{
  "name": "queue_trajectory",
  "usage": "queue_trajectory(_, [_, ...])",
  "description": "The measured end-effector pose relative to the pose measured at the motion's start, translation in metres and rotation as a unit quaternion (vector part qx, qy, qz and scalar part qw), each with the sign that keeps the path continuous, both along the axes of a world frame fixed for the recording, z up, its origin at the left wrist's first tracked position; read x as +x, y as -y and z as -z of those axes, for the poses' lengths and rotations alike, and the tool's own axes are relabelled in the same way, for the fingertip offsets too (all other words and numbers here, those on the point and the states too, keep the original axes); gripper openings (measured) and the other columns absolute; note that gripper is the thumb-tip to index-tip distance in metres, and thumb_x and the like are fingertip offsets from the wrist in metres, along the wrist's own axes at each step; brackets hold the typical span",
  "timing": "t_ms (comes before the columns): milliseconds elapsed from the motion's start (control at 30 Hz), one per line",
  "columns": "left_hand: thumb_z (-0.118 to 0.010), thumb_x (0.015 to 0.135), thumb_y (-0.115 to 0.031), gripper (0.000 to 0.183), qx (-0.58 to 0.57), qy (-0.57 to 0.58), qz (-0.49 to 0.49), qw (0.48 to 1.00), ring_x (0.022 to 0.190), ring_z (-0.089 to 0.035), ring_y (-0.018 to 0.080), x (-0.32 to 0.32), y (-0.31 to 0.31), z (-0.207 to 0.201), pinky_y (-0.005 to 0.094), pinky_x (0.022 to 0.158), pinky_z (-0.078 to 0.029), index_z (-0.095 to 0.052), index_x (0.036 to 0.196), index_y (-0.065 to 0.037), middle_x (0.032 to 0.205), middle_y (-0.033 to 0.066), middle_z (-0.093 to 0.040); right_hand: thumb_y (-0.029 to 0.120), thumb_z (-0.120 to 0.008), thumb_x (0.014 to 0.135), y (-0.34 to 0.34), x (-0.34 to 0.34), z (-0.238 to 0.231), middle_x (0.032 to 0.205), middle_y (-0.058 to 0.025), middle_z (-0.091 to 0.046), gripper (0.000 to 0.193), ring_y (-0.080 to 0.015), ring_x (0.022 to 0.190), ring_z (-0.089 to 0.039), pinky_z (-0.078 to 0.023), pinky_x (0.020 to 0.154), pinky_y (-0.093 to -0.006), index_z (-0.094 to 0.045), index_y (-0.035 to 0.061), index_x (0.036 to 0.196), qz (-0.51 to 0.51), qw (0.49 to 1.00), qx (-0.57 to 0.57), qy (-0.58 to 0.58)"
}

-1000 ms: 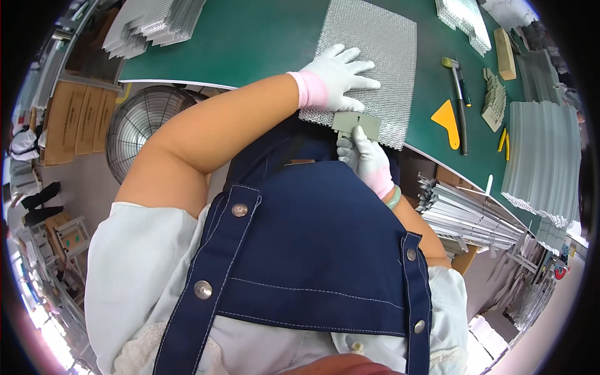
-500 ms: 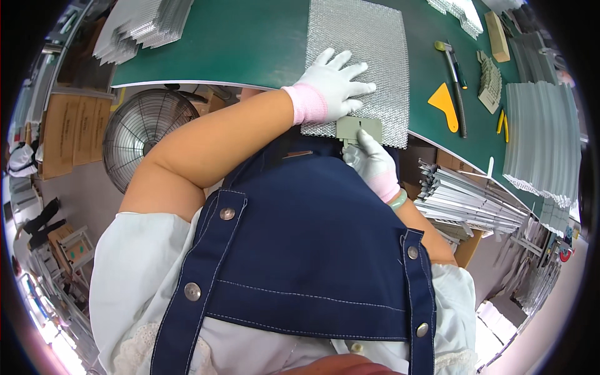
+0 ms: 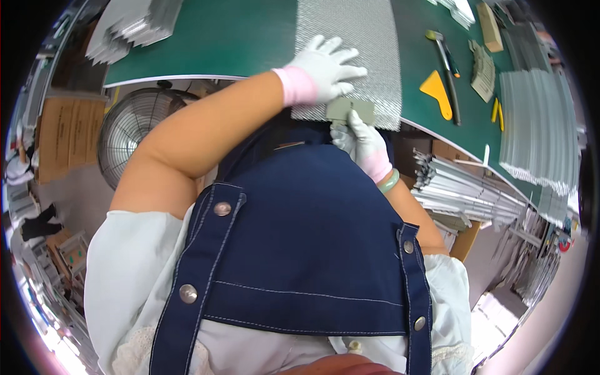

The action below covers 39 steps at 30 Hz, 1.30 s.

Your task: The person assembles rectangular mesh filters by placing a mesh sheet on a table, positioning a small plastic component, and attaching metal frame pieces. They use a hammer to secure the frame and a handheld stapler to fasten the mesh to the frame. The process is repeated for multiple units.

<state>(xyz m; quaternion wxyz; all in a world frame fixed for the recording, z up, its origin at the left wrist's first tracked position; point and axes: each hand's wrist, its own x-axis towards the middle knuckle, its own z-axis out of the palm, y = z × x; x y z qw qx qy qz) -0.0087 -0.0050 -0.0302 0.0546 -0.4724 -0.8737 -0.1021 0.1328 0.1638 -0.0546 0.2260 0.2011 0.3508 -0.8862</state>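
A long silvery mesh-textured sheet (image 3: 365, 56) lies on the green worktable and reaches its front edge. My left hand (image 3: 326, 67), in a white glove with a pink cuff, rests flat on this sheet with its fingers spread. At the table's edge my right hand (image 3: 361, 139), gloved the same way, grips a flat grey-green plate (image 3: 351, 111). Its thumb lies on top of the plate and the other fingers are underneath, partly hidden. The plate sits over the near end of the sheet.
To the right on the table (image 3: 225, 44) lie a hammer (image 3: 451, 87), a yellow scraper (image 3: 436, 94), yellow-handled pliers (image 3: 497, 114) and several grey-green pieces (image 3: 482, 72). Stacked pleated panels (image 3: 539, 122) stand beyond them. Another stack (image 3: 147, 25) is at the far left; a fan (image 3: 134, 134) stands below.
The whole scene has shifted slightly up and left in the picture. My left hand stays spread on the sheet, and my right hand still holds the plate at its near end.
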Motion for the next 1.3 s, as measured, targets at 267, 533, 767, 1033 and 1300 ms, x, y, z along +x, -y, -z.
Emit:
queue_trajectory(267, [-0.080, 0.069, -0.028, 0.081, -0.044, 0.021, 0.065, 0.997, 0.135, -0.038, 0.0424, 0.050, 0.001, -0.042, 0.0537, 0.114, -0.027, -0.047, 0.140, -0.007, 0.143, 0.0200, -0.046, 0.025, -0.065, 0.093, -0.174, 0.098, 0.020, 0.097, -0.0202, -0.070, 0.037, -0.0245, 0.087, -0.067, -0.052, 0.079, -0.0361, -0.066, -0.0099, 0.105, 0.175, 0.656, 0.734, 0.015])
queue_trajectory(533, [-0.076, 0.076, -0.043, 0.080, 0.032, 0.004, 0.071, 0.997, 0.134, -0.037, 0.0457, 0.018, -0.019, -0.049, 0.0538, 0.113, -0.028, -0.047, 0.141, -0.006, 0.142, 0.0213, -0.047, 0.052, -0.069, 0.087, -0.234, 0.186, 0.115, 0.110, -0.0247, -0.069, 0.066, -0.0384, 0.106, -0.065, -0.048, 0.093, -0.0408, -0.066, -0.0092, 0.111, 0.237, 0.673, 0.602, 0.358])
queue_trajectory(767, [-0.063, 0.086, -0.054, 0.073, 0.108, -0.034, 0.062, 0.992, 0.127, -0.042, 0.0477, 0.040, -0.021, -0.066, 0.0542, 0.109, -0.031, -0.050, 0.137, -0.003, 0.137, 0.0238, -0.050, 0.026, -0.064, 0.092, -0.259, 0.221, 0.112, 0.090, -0.0120, -0.069, 0.027, -0.0244, 0.081, -0.065, -0.051, 0.071, -0.0347, -0.066, 0.0013, 0.102, 0.254, 0.874, 0.329, 0.250])
queue_trajectory(1033, [-0.071, 0.087, -0.040, 0.087, 0.143, 0.430, 0.247, 0.857, 0.138, -0.041, 0.0314, 0.098, -0.085, -0.048, 0.0411, 0.114, -0.032, -0.030, 0.150, 0.004, 0.145, 0.0229, -0.045, 0.029, -0.063, 0.094, -0.130, 0.122, -0.062, 0.076, -0.0104, -0.067, 0.028, -0.0209, 0.062, -0.065, -0.052, 0.057, -0.0304, -0.063, 0.0014, 0.097, 0.164, 0.961, 0.170, -0.147])
queue_trajectory(1300, [-0.044, 0.100, -0.056, 0.051, 0.547, 0.670, 0.247, 0.437, 0.136, -0.041, 0.0425, 0.058, -0.033, -0.078, 0.0540, 0.118, -0.025, -0.061, 0.116, -0.010, 0.142, 0.0197, -0.050, 0.029, -0.067, 0.092, -0.161, 0.111, -0.050, 0.099, -0.0144, -0.067, 0.027, -0.0302, 0.099, -0.062, -0.046, 0.099, -0.0500, -0.063, 0.0045, 0.104, 0.387, 0.905, -0.113, -0.134])
